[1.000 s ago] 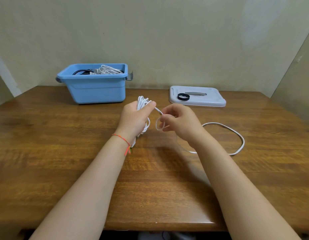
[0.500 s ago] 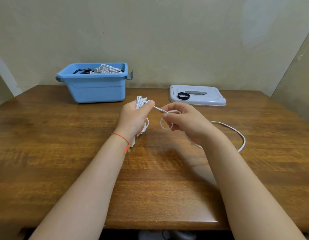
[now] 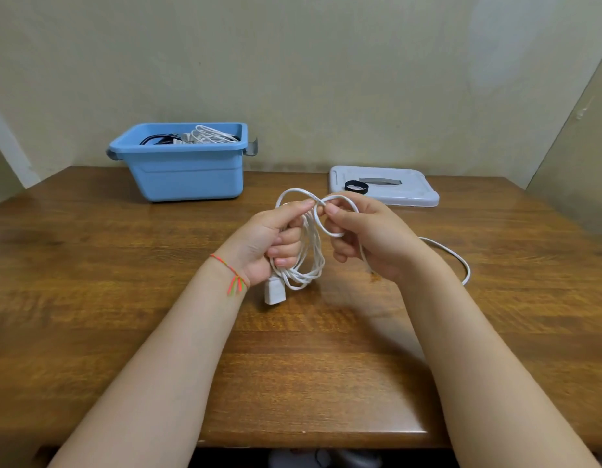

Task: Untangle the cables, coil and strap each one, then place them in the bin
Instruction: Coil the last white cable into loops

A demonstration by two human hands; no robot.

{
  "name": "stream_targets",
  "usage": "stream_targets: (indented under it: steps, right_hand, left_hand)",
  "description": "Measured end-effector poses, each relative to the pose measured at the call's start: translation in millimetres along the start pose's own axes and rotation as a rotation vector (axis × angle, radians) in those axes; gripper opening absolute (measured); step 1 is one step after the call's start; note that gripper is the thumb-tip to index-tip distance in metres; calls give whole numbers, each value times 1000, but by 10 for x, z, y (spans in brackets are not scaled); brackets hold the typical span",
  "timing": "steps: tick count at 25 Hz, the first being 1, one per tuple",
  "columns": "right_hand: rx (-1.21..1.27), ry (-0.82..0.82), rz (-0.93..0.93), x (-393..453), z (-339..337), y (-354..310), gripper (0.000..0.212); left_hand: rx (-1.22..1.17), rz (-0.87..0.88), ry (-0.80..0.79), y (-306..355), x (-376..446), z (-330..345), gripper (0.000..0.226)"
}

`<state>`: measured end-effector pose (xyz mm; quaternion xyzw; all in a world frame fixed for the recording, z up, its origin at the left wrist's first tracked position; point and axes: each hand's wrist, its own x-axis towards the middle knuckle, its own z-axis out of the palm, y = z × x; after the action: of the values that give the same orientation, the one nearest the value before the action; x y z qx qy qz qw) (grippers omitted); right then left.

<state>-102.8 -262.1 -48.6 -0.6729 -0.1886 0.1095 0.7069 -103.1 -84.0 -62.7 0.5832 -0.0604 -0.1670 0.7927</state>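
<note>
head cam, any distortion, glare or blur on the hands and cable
Head view: wide-angle bend bows the table edges and tilts the right wall; a soft sheen lies on the wood near the front edge; the left hand, right hand and white cable look sharp, with a faint shadow under them.

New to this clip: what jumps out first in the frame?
The two hands at centre: the left hand grips a coil of white cable while the right hand pinches a fresh loop against it, the loose tail trailing off to the right on the wooden table. Behind them, a blue bin with cables inside stands back left, and a grey lid carrying a black strap lies back right.
</note>
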Motion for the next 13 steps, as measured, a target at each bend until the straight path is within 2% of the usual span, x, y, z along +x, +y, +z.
stream_targets:
  steps: [5, 8, 11, 13]
  right_hand:
    - [-79, -35, -8, 3, 22, 7, 15]
    - [-154, 38, 5, 4, -5, -6, 13]
    - [-78, 139, 5, 6, -63, -12, 12]
    - [-62, 234, 2, 12, -98, -20, 19]
  left_hand:
    - [81, 52, 2, -36, -16, 50, 23]
    - [46, 67, 63, -20, -17, 62, 28]
    - [-61, 54, 124, 30, 6, -1, 35]
    - [-44, 46, 159, 34, 7, -34, 36]
